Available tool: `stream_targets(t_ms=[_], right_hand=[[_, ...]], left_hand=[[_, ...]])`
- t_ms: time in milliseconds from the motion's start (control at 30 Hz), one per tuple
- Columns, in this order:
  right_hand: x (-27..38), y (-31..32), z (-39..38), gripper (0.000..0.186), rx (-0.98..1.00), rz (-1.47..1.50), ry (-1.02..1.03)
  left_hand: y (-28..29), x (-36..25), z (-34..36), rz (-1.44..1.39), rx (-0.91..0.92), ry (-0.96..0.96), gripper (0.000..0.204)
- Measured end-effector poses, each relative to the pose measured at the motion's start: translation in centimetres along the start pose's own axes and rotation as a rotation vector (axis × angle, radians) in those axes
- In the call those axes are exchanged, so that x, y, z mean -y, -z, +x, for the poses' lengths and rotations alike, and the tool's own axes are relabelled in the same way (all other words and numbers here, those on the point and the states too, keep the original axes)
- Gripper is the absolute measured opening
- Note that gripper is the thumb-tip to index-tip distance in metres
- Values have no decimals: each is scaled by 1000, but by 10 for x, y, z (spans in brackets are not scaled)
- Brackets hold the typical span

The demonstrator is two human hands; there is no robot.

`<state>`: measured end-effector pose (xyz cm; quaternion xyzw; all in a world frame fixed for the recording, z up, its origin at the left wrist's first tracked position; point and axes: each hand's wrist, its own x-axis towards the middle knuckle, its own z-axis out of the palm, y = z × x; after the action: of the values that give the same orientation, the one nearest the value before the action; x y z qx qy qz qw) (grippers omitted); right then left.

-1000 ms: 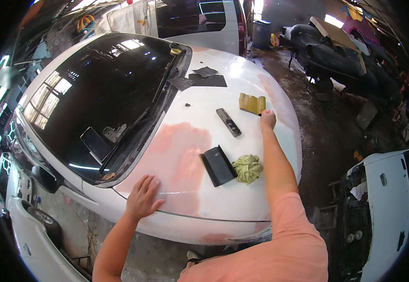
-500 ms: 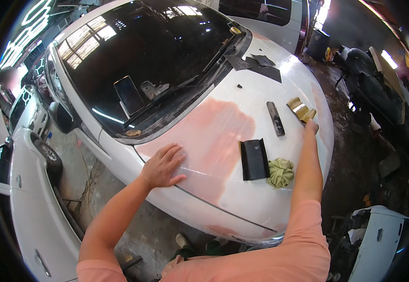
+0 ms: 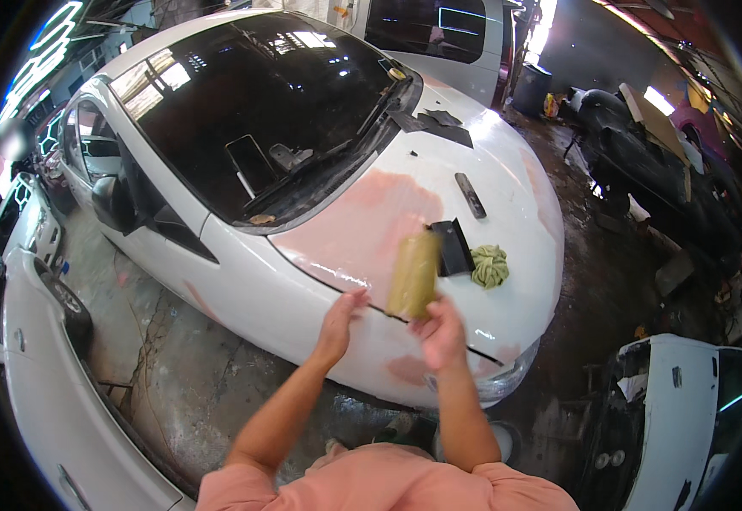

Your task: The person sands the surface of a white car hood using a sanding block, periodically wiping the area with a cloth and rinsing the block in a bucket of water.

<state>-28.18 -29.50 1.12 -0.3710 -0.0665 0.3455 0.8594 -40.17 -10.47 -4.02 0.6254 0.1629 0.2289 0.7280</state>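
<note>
Over the edge of a white car hood, my right hand pinches the lower end of a curled olive-yellow sheet of sandpaper, smeared by motion. My left hand hovers near the hood's side seam, left of the sheet, fingers apart with nothing in them. Pinkish filler patches cover part of the hood. Behind the raised sheet lies a folded dark sheet of sandpaper, partly hidden by it. A crumpled green cloth sits right beside the dark sheet.
Farther up the hood lie a narrow dark sanding block and several dark sheet pieces by the windshield. A phone leans near the wipers. A detached car door stands at right; another car stands at left.
My right hand has brought the olive-yellow sandpaper from the hood's far right back toward me. My left hand has lifted off the filler patch and moved nearer the sheet. The view has shifted.
</note>
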Motion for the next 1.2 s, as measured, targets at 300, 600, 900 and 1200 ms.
stream_targets(t_ms=[300, 600, 900, 1200], right_hand=[[-115, -2, -120, 35, 51, -108, -377], [-148, 2, -150, 35, 63, -106, -437], [-135, -13, -174, 20, 27, -125, -274], [-190, -64, -197, 21, 54, -1396, 640]], left_hand=[[58, 25, -144, -634, 19, 428, 61], [84, 7, -204, -324, -165, 231, 44], [132, 15, -233, -113, -239, -1, 25], [88, 21, -238, -244, -121, 155, 28]])
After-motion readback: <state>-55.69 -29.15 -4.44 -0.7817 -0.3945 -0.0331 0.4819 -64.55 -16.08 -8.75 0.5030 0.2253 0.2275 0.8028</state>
